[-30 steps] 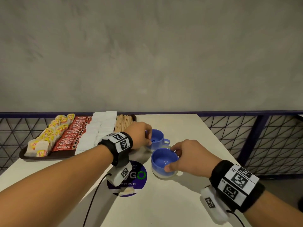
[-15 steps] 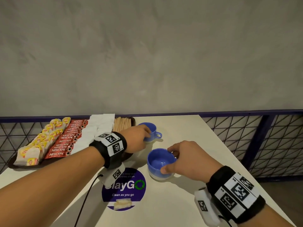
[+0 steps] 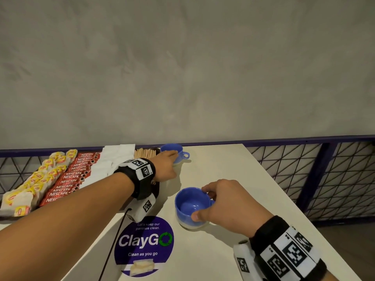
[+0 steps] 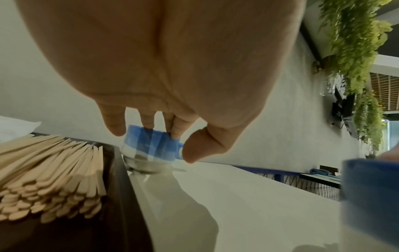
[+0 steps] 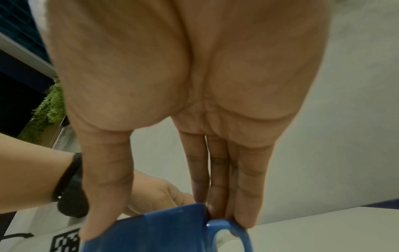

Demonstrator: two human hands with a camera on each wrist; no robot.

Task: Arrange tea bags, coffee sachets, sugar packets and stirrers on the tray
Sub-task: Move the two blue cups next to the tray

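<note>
L hand (image 3: 165, 167) reaching far across the bench (image 3: 219, 179), fingers & thumb gripping the far blue cup (image 3: 174, 152) by its rim, cup sitting just beside the tray's right end. R hand (image 3: 229, 201) grasping the near blue cup (image 3: 190, 205), thumb on the near wall, fingers at the far rim by the handle. Tray (image 4: 121, 196) on the left of the bench, fully loaded: tea bags (image 3: 38, 179) in rows at the left, red coffee sachets (image 3: 71, 177) next, white sugar packets (image 3: 109, 161), then wooden stirrers (image 3: 144, 153) at the right end. Purple ClayGo sticker (image 3: 144, 244) on the bench near the front.
</note>
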